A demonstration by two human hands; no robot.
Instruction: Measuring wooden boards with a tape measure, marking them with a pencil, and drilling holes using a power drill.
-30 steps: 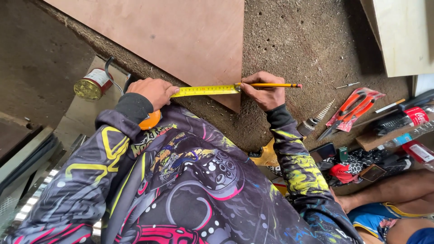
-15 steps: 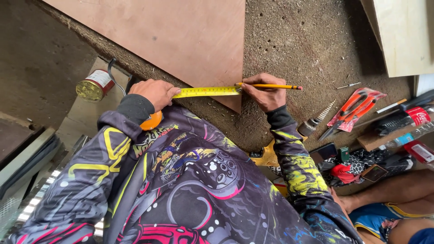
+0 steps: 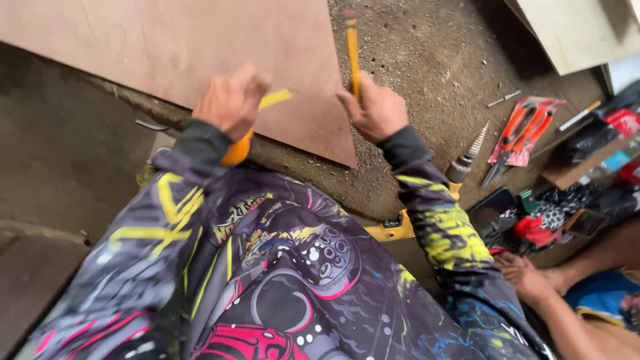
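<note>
1. Floor [image 3: 427, 60]: rough, gritty concrete, speckled with chips. It carries everything listed below.
2. Plywood sheet [image 3: 153, 47]: large, brown, lying flat on the floor toward its far left. Its near corner comes to a point between my two forearms.
3. Pale board [image 3: 573, 30]: lies at the far right corner of the floor, well apart from the plywood sheet.
4. My left hand [image 3: 231, 100]: over the near edge of the plywood sheet, fingers clenched around an orange tape measure [image 3: 238, 150], whose body shows beneath the wrist. A short length of yellow tape blade [image 3: 275, 99] sticks out to the right of the fist, over the sheet. The view is blurred here.
5. My right hand [image 3: 375, 110]: just beside the sheet's right edge, fingers grasping a yellow pencil [image 3: 352, 50]. The pencil stands nearly upright in the view, its far end pointing toward the far edge of the floor.
6. Another person's hand [image 3: 530, 277]: rests low at the near right of the floor, apart from mine.
7. Packaged snips with orange handles [image 3: 523, 130]: lying on the floor to the right of my right hand, well apart from the sheet.
8. Stepped cone drill bit [image 3: 475, 148]: on the floor between my right forearm and the snips, tip toward the far right.
9. Small nail or screw [image 3: 503, 100]: loose on the floor, just beyond the snips.
</note>
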